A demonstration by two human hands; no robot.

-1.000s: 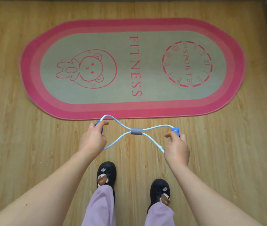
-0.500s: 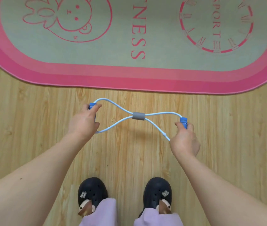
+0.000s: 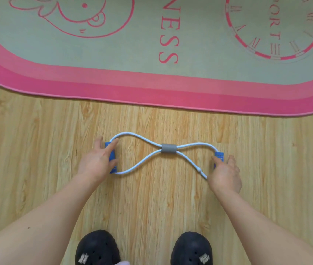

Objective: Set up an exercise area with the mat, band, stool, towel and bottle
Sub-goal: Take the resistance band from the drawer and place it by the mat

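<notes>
The left hand [image 3: 96,163] and right hand [image 3: 226,175] reach down to the band [image 3: 168,148], which lies in a figure of eight on the floor [image 3: 37,150] just short of the mat's [image 3: 151,88] near pink border, not touching it. Each hand has its thumb on one side of a blue handle and its fingers on the other. The fingers look nearly straight, touching the handle rather than clamped on it.

The step looks like laying the band down beside the mat. To do it well, let go of both handles together so the loops lie flat and the grey sleeve sits in the middle, with the band's length running along the mat's border. Then lift the hands straight up so nothing drags.

The black shoes [image 3: 97,247] are cut off at the bottom edge. The right handle [image 3: 219,155] is mostly hidden behind the thumb, and the fingertips are blurred. The mat runs out of view at the top and both sides. No stool, towel or bottle is in view.
</notes>
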